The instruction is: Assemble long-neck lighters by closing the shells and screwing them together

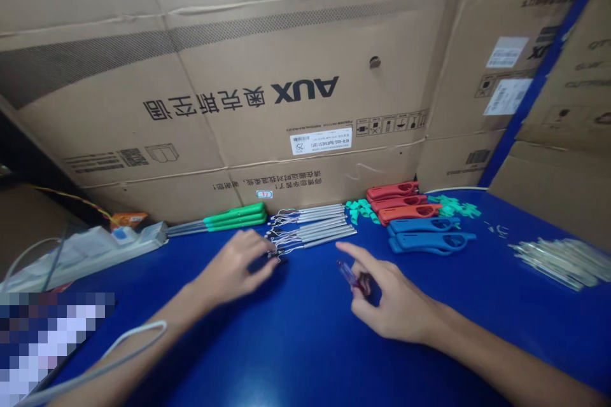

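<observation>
My left hand [241, 264] is over the wired ends of a row of slim metal rods [329, 238]. Its thumb and index finger come together at the thin white wires [286, 249] of the nearest rod. In my right hand [394, 299] is a small screwdriver [350, 275] with a see-through purple and red handle, held between the thumb and the curled fingers. That hand's index finger stretches out towards the rods without clearly touching them. The screwdriver's shaft is hidden by the hand.
Green-handled rods [236, 219] lie left of the metal rods. To the right are red holders [394, 191], blue holders [432, 241], light green pieces [456, 206] and clear bagged strips [563, 262]. A power strip [105, 251] lies at left; cardboard [238, 63] stands behind.
</observation>
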`<state>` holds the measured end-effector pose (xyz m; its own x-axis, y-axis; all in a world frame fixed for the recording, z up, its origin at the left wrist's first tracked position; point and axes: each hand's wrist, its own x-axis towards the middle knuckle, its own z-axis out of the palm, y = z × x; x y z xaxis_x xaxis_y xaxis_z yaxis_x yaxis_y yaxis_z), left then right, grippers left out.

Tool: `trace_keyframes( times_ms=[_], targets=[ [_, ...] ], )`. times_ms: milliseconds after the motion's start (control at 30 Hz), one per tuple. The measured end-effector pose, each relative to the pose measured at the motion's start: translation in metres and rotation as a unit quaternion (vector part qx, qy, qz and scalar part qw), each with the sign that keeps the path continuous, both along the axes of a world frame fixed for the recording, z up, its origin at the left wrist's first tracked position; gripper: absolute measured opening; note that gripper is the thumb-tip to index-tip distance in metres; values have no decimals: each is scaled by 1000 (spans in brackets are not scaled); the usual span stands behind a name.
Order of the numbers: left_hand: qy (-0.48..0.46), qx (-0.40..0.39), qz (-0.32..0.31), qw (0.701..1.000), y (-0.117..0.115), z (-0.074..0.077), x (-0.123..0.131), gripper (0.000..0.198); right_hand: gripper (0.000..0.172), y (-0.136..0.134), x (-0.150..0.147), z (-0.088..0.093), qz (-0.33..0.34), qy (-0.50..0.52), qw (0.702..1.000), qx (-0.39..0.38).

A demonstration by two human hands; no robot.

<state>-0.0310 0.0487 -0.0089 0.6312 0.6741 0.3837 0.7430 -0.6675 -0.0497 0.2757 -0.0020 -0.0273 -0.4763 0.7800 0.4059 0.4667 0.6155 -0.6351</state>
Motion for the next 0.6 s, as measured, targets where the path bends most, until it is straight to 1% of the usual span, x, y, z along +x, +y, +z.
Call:
trace_keyframes(
  times_ms=[33, 67, 100, 167, 233, 300, 367, 400, 433, 533, 567, 600],
  targets=[
    [3, -10, -23, 1000, -16, -5, 15, 22, 67, 3, 5, 6, -8, 22, 1000, -6],
    [-9, -19, -53, 998, -30, -10, 28, 20, 62, 8, 11, 12, -14, 41, 999, -1],
    [-28, -31, -74, 996, -43, -15, 40, 20, 54, 13, 20, 20, -34, 51, 998, -6],
    [-75, -57, -84, 992, -61, -21, 56, 19, 43, 26, 41, 35, -104, 81, 991, -30],
    [-101, -81, -96, 987, -69, -25, 65, 18, 37, 40, 64, 47, -213, 72, 974, -21],
    [-119, -99, -96, 983, -70, -29, 69, 17, 27, 53, 84, 54, -298, 38, 954, -1],
    [-131, -100, -90, 982, -69, -32, 71, 16, 14, 62, 98, 59, -342, -30, 939, -2],
    [-133, -98, -90, 982, -68, -34, 71, 16, 11, 64, 103, 60, -349, -58, 935, -8],
    [-134, -95, -93, 982, -67, -35, 70, 16, 13, 65, 108, 61, -344, -84, 935, -24],
    [-136, -102, -108, 980, -66, -38, 66, 17, 17, 63, 118, 64, -292, -164, 936, -105],
    [-138, -105, -112, 978, -67, -39, 64, 16, 16, 61, 121, 65, -280, -201, 930, -131],
    [-140, -105, -114, 978, -67, -39, 62, 17, 13, 59, 124, 66, -278, -243, 916, -154]
  ],
)
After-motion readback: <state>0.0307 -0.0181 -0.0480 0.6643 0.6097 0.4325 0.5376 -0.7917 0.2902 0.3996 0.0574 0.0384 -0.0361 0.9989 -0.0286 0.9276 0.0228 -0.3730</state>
